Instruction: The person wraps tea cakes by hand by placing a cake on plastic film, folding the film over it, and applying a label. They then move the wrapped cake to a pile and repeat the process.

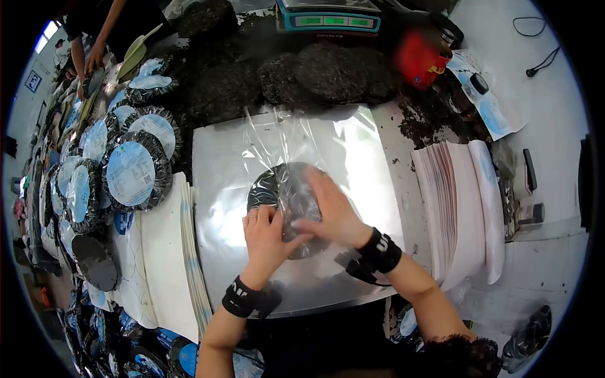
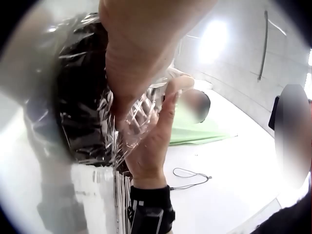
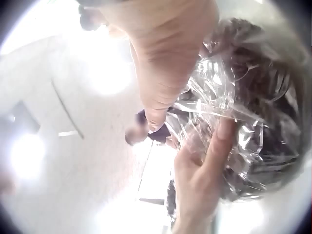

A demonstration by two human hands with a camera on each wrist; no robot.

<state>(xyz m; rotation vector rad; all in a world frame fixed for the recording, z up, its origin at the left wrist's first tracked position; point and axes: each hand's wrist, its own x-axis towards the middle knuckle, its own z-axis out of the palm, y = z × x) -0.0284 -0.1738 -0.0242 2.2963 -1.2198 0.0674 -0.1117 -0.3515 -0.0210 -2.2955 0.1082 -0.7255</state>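
Note:
A dark round cake (image 1: 266,189) lies on a shiny metal sheet (image 1: 220,252), covered by clear plastic film (image 1: 277,135) whose loose end spreads away toward the back. At the cake's near left, my left hand (image 1: 266,239) has bent fingers on the film, its thumb stretched toward the right. My right hand (image 1: 337,211), blurred, lies over the cake's right side with fingers fairly straight and thumb pointing left. Crumpled film (image 3: 219,92) runs between both hands in the right wrist view, and the left thumb presses it against the cake there. My palms hide part of the cake.
Wrapped round cakes with blue labels (image 1: 130,173) pile up at left beside a paper stack (image 1: 170,252). Pink sheets (image 1: 447,208) stand at right. Bare dark cakes (image 1: 331,72) and a scale (image 1: 331,19) sit behind. Another person's hand (image 1: 94,57) works at far left.

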